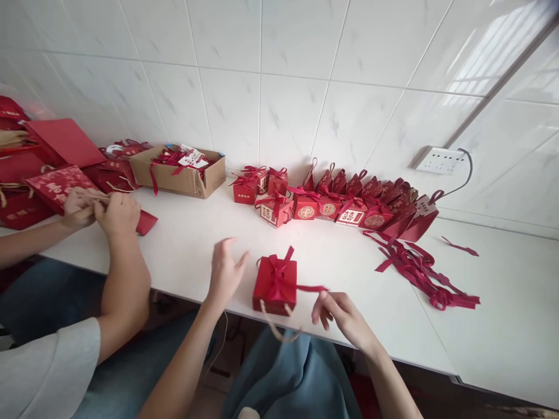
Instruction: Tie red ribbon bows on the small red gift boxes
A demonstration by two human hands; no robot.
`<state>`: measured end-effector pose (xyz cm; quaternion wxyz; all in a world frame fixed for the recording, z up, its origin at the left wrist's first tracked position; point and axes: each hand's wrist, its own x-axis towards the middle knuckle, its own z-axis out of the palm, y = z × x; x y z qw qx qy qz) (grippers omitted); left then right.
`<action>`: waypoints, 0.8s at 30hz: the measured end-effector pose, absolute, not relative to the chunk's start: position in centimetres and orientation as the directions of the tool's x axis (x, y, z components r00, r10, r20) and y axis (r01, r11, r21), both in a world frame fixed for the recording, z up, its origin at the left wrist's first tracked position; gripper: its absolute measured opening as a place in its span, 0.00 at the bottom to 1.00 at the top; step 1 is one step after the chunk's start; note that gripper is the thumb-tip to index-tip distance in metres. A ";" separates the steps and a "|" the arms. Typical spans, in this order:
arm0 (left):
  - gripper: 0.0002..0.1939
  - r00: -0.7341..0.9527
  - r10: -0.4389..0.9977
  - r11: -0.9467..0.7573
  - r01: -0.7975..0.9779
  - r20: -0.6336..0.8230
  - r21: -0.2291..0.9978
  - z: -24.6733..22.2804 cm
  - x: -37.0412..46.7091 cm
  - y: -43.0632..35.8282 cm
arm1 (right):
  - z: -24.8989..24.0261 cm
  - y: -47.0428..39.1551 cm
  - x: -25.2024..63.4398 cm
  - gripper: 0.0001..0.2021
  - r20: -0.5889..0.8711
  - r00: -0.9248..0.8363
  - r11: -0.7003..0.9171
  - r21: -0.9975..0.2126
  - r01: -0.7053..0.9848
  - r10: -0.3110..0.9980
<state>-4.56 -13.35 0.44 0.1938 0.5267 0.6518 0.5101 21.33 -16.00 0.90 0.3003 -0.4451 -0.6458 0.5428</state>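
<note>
A small red gift box (262, 285) sits near the front edge of the white table (183, 250). A dark red ribbon (279, 278) is tied in a bow on its top, and a beige cord handle (275, 330) hangs over the edge towards me. My left hand (223, 270) is just left of the box, fingers apart and holding nothing. To the right of the box, my right hand (343, 317) pinches the end of the ribbon's tail, which stretches out sideways from the bow.
Finished-looking red boxes (305, 208) line the wall, with loose ribbons (419, 267) at right. A cardboard box (174, 177) holds ribbons and tags. At left, a co-worker's hands (116, 212) work beside red bags (21, 203). A power strip (438, 160) hangs on the wall.
</note>
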 end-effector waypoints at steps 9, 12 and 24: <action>0.24 -0.177 0.982 0.132 0.407 -0.064 0.904 2.1 -2.7 -18.1 | 1.0 -14.5 21.9 0.22 0.014 -0.160 0.053 -0.969 0.243 0.987; 0.25 -0.041 0.993 0.118 0.418 -0.111 0.901 2.3 -2.2 -18.3 | 0.4 -14.2 20.5 0.18 0.035 -0.289 0.112 -0.961 0.254 0.957; 0.16 -0.267 0.963 0.049 0.286 0.031 0.957 0.2 0.7 -16.1 | 0.1 -15.5 21.8 0.15 0.123 -0.285 0.220 -0.915 0.338 0.951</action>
